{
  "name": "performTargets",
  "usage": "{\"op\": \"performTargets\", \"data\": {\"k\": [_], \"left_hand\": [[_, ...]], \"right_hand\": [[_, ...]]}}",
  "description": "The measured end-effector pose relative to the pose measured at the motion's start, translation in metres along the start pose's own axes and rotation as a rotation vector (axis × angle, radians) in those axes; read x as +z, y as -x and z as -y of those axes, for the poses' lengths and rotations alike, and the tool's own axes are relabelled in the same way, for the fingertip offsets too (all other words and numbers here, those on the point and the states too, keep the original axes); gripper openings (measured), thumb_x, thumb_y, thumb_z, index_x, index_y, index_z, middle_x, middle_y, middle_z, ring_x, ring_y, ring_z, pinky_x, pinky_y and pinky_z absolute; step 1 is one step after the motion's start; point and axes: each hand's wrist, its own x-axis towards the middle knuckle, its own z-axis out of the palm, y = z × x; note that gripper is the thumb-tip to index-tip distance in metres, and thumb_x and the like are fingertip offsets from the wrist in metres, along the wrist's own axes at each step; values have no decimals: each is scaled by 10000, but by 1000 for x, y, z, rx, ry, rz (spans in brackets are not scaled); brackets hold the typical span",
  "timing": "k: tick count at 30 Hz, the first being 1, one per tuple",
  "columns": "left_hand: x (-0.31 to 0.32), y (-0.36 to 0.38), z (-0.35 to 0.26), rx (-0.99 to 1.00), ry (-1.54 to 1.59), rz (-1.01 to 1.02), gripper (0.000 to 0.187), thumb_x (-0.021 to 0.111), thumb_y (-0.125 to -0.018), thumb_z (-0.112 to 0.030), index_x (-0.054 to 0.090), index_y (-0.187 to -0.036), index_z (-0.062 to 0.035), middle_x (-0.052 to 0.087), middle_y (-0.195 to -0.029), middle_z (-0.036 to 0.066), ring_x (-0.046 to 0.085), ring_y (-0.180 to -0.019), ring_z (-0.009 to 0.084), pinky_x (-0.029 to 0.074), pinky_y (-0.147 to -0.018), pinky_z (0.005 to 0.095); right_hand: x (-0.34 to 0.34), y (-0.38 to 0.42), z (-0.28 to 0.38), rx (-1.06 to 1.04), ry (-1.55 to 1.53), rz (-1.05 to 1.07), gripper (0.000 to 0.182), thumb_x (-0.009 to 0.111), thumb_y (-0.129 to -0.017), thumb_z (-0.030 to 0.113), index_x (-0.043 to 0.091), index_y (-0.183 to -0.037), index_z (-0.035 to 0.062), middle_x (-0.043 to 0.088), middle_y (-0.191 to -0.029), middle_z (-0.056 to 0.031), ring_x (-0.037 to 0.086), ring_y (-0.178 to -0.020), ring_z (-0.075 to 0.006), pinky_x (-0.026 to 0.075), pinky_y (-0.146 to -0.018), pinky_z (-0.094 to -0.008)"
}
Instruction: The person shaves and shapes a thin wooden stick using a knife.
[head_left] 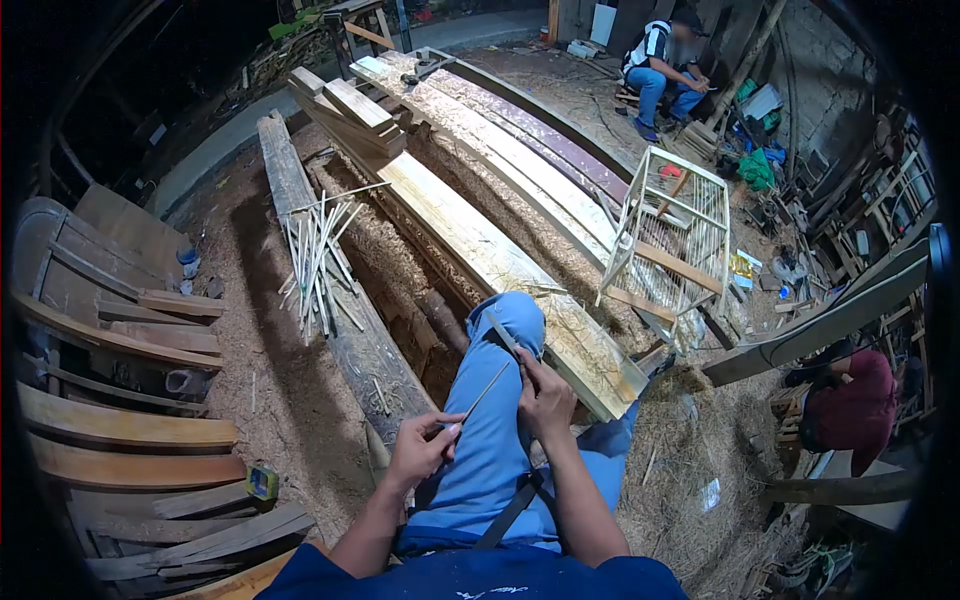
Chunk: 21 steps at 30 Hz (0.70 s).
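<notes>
My left hand (422, 450) is closed, pinching the lower end of a thin stick (484, 392) that slants up to the right over my thigh. My right hand (546, 398) is closed around a knife (502, 334), whose flat blade points up and left above my knee. The stick's far end comes up close to my right fingers; the knife's handle is hidden in the hand. Left of my knee, a loose bundle of thin pale sticks (318, 262) lies on a weathered plank (350, 350).
A long pale beam (470, 235) runs beside my knee, with short wood blocks (357, 105) at its far end. A slatted cage (690, 205) stands right. One person (660, 75) sits at the back; another, in a dark red shirt (855, 410), is at right. Shavings cover the ground.
</notes>
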Motion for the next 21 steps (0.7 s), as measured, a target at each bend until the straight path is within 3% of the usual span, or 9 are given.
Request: {"op": "performTargets", "data": {"k": [3, 7, 9, 11, 13, 15, 17, 18, 21], "left_hand": [[0, 1, -17, -70, -33, -11, 246, 602, -1001, -87, 695, -1216, -12, 637, -686, 23, 536, -545, 54, 405, -475, 220], [17, -32, -33, -44, -78, -16, 267, 593, -1006, -107, 677, -1247, -30, 646, -678, 29, 518, -475, 58, 373, -408, 226], [25, -55, -40, -56, -116, 9, 268, 599, -1004, -115, 677, -1244, -26, 652, -679, 34, 512, -450, 62, 366, -386, 227], [30, -75, -45, -79, -83, 60, 263, 609, -1001, -122, 682, -1232, -21, 657, -679, 34, 529, -452, 62, 384, -387, 226], [37, -91, -50, -91, -114, 79, 285, 657, -981, -148, 676, -1236, -22, 664, -692, 30, 540, -457, 68, 385, -389, 225], [41, -105, -43, -79, -108, 78, 291, 690, -963, -158, 683, -1219, -21, 663, -683, 28, 560, -466, 74, 391, -392, 226], [45, -112, -45, -40, -126, 54, 287, 709, -948, -159, 689, -1190, -7, 658, -663, 32, 559, -457, 82, 393, -388, 230], [48, -109, -52, -48, -148, 21, 265, 720, -937, -161, 698, -1140, 6, 653, -648, 34, 565, -456, 86, 393, -385, 231], [46, -113, -45, -38, -152, -1, 243, 724, -931, -160, 704, -1099, 15, 654, -648, 37, 573, -462, 87, 387, -381, 233]], "right_hand": [[12, -1, -8, -35, -247, -82, 363, 576, -986, 164, 643, -1341, 209, 708, -973, -178, 701, -810, -358, 538, -718, -438], [9, -5, -15, -112, -339, -130, 370, 533, -1024, 177, 595, -1388, 150, 707, -1052, -227, 717, -849, -348, 538, -758, -423], [-5, -7, -7, 192, -356, 15, 400, 520, -1030, 154, 552, -1429, 151, 712, -929, -229, 712, -780, -330, 530, -721, -432], [-17, -12, 0, 231, -382, 36, 408, 508, -1032, 135, 534, -1439, 150, 697, -825, -214, 698, -715, -324, 519, -687, -446], [-27, -18, 1, 202, -309, 86, 392, 503, -1034, 126, 547, -1422, 154, 668, -745, -201, 684, -664, -318, 515, -659, -449], [-28, -22, -3, 166, -278, 78, 369, 522, -1016, 104, 590, -1377, 147, 681, -797, -207, 694, -727, -337, 520, -685, -452], [-19, -26, -15, -204, -167, 6, 368, 549, -972, 35, 640, -1320, 112, 668, -806, -186, 686, -707, -267, 524, -653, -370], [-25, -25, -5, -175, -171, 68, 423, 583, -908, -9, 669, -1299, 127, 686, -885, -205, 703, -776, -296, 533, -688, -377], [-26, -20, 0, -111, -131, 189, 493, 594, -882, -12, 653, -1337, 167, 691, -933, -203, 709, -825, -297, 539, -715, -378]]}}
